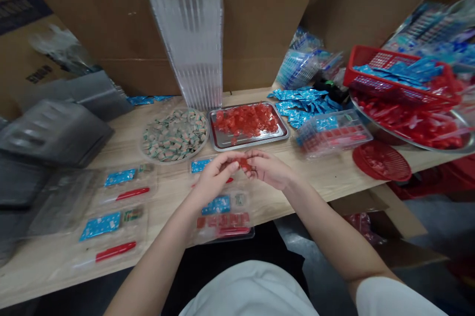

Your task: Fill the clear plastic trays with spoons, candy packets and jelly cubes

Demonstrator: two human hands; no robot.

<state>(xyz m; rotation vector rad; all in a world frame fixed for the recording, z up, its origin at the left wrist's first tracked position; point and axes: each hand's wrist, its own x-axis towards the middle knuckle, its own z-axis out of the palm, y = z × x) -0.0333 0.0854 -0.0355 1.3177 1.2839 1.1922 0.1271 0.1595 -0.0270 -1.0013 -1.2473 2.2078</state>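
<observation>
Pale wooden tabletop (319, 177) runs beneath both hands at centre, the left hand (213, 180) and right hand (269, 168) curled inward, pinching a small red piece (244, 163) between them, its long axis unclear, above a clear plastic tray (222, 219).

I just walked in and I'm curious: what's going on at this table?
A person's left hand and right hand are together holding a small red piece above a clear plastic tray that holds a blue packet. More clear trays lie to the left on the wooden table. Behind the hands are a steel tray of red pieces and a round tray of small wrapped pieces.
</observation>
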